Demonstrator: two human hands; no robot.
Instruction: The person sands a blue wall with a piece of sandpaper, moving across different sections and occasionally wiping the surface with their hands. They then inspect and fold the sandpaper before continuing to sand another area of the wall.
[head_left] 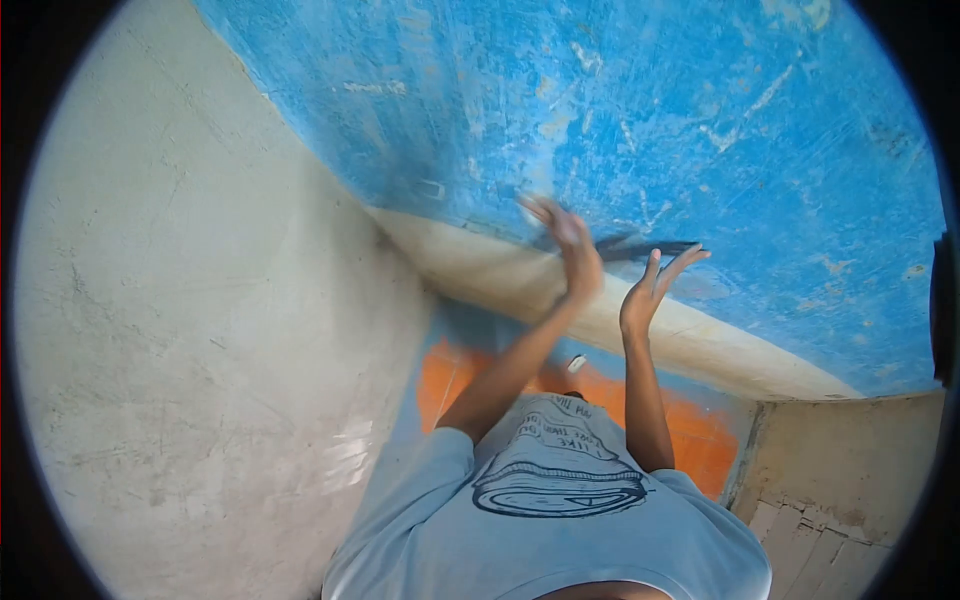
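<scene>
My left hand (570, 245) is raised in front of the blue wall (700, 130), its fingers smeared by motion and pointing up and left. A pale blur shows near its fingertips, and I cannot make out whether anything is in it. To its right, my right hand (648, 290) is held up near the same wall, thumb and fingers stretched apart, with nothing in it. Dark shadows of the hands fall on the blue paint. Whether either hand touches the wall cannot be made out.
The blue paint has pale scuffs and worn patches, above a cream band (480, 255). A plain grey-white wall (200, 300) stands on the left. Below lies an orange floor (700, 450) with a small white object (576, 364). A beige panelled surface (830, 480) is at the lower right.
</scene>
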